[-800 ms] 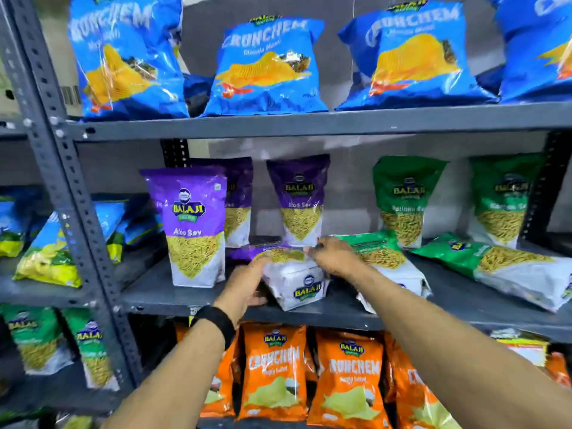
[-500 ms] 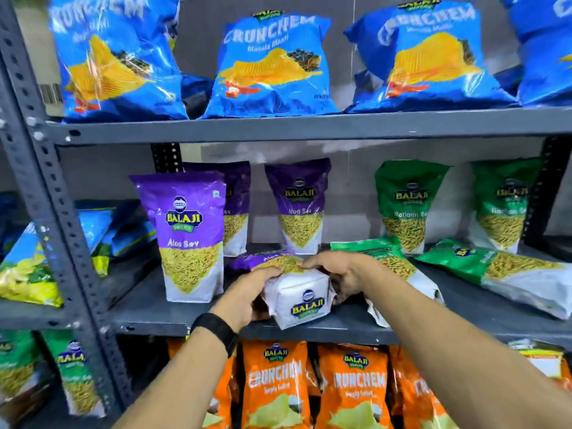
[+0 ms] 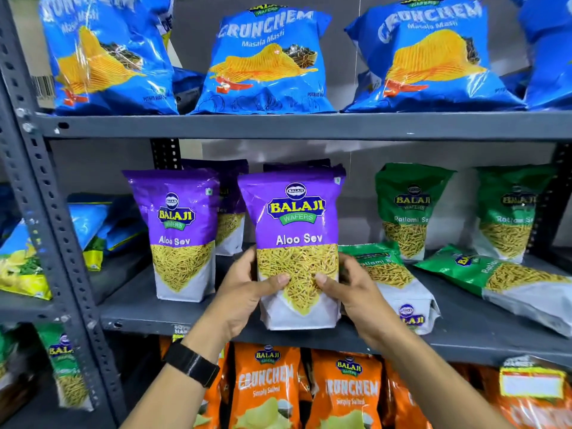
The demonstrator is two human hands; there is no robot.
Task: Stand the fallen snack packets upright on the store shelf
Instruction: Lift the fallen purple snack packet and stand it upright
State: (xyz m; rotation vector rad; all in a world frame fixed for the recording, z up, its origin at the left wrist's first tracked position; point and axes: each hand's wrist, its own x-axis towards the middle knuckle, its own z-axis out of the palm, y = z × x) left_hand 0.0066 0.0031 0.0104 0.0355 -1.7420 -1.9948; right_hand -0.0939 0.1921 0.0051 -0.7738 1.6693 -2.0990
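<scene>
A purple Aloo Sev packet [image 3: 295, 224] stands upright at the front of the grey middle shelf [image 3: 136, 314]. My left hand [image 3: 244, 292] grips its lower left side and my right hand [image 3: 349, 292] grips its lower right side, thumbs on the front. Another purple Aloo Sev packet [image 3: 179, 230] stands upright to its left, with two more purple packets partly hidden behind. Two green Ratlami Sev packets lie flat: one [image 3: 399, 283] just behind my right hand, one [image 3: 507, 283] further right. Behind them, two green packets [image 3: 408, 209] [image 3: 510, 212] stand upright.
Blue Crunchem bags [image 3: 266, 63] fill the upper shelf. Orange Crunchem bags [image 3: 266, 388] fill the lower one. A perforated grey upright post [image 3: 40, 193] rises at the left, with blue and yellow packets [image 3: 24, 261] lying on the neighbouring shelf beyond it.
The purple packet that lay flat between my hands has been tipped up and now stands upright, still held on both sides. The camera has moved closer to the shelf.
</scene>
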